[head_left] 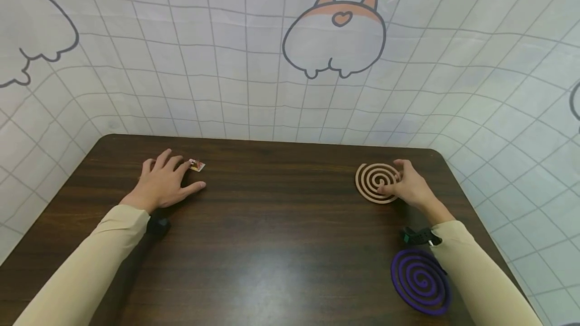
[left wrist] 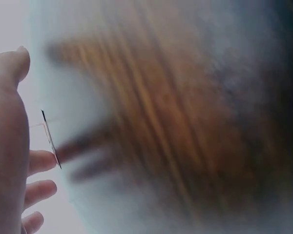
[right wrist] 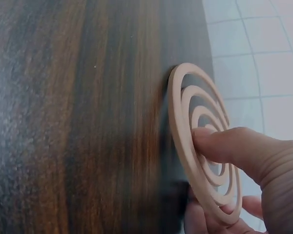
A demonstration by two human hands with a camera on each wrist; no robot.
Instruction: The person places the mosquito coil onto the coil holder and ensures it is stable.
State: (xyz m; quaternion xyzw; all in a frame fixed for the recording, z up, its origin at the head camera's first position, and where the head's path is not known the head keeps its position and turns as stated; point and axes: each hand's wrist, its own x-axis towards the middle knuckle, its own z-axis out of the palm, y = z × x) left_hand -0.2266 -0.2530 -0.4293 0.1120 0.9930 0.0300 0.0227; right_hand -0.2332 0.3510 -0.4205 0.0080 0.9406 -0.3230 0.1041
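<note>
My left hand reaches over the far left of the table with its fingers spread. One fingertip touches a small, flat printed card in white, red and dark colours. The left wrist view shows this card as a thin edge-on line against a fingertip. At the far right, my right hand pinches a tan mosquito coil by its right side. In the right wrist view the thumb presses on the coil's face, with fingers behind it, and the coil stands tilted beside the tabletop.
A purple spiral coil lies near the front right, partly beneath the right forearm. The dark brown table has rounded far corners. Behind it hangs a white gridded curtain with cartoon animals. Dark straps circle the right wrist.
</note>
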